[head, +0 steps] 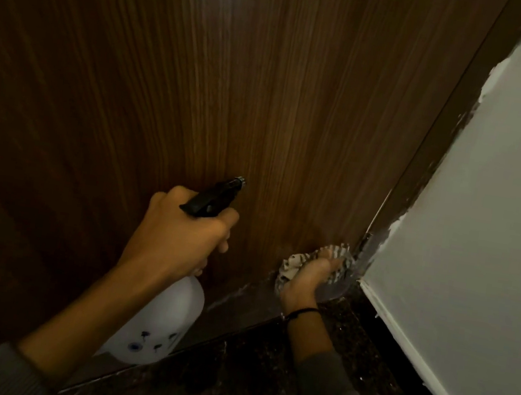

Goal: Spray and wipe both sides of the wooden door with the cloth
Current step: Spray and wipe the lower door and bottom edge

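Observation:
The dark wooden door (203, 70) fills most of the view, seen from close and low. My left hand (179, 232) grips the neck of a white spray bottle (159, 324), whose black nozzle (218, 196) points at the door's lower part. My right hand (307, 279) holds a crumpled striped cloth (332, 253) against the door's bottom right corner, close to the frame. Pale streaks mark the door's bottom edge near the cloth.
A white wall (490, 231) stands to the right, meeting the brown door frame (443, 140) with ragged paint edges. Dark speckled stone floor (259, 376) lies below, with a white skirting line (413, 362) along the wall.

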The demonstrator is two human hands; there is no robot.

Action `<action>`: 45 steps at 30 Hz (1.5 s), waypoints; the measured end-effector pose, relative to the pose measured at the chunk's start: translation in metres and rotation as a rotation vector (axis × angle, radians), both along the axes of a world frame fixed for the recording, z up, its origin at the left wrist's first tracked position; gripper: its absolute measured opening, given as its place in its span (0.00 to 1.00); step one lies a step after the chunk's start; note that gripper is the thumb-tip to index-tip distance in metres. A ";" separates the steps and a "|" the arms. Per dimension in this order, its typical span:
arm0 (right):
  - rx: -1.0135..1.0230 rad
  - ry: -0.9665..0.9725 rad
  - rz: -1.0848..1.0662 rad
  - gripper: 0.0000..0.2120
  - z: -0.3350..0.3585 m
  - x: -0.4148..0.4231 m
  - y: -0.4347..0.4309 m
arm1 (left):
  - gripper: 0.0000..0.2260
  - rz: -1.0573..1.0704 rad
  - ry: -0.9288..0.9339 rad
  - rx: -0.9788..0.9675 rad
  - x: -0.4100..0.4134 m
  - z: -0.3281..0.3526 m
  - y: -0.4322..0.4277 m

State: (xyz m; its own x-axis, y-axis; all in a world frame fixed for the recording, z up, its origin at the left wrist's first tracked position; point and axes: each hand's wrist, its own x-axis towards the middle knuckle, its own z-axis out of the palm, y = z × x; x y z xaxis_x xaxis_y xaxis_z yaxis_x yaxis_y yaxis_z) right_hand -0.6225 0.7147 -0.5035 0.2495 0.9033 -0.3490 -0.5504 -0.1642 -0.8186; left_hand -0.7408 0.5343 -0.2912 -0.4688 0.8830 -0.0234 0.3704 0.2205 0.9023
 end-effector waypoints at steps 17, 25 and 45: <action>0.052 -0.439 0.114 0.34 0.001 -0.040 -0.077 | 0.13 -0.031 -0.001 -0.028 0.001 0.002 -0.008; -0.383 0.178 0.205 0.19 -0.007 -0.040 -0.049 | 0.13 0.011 -0.024 -0.048 0.000 0.008 -0.010; 1.509 -1.686 0.222 0.46 -0.020 0.000 -0.058 | 0.13 -0.145 0.004 0.004 0.024 0.071 0.013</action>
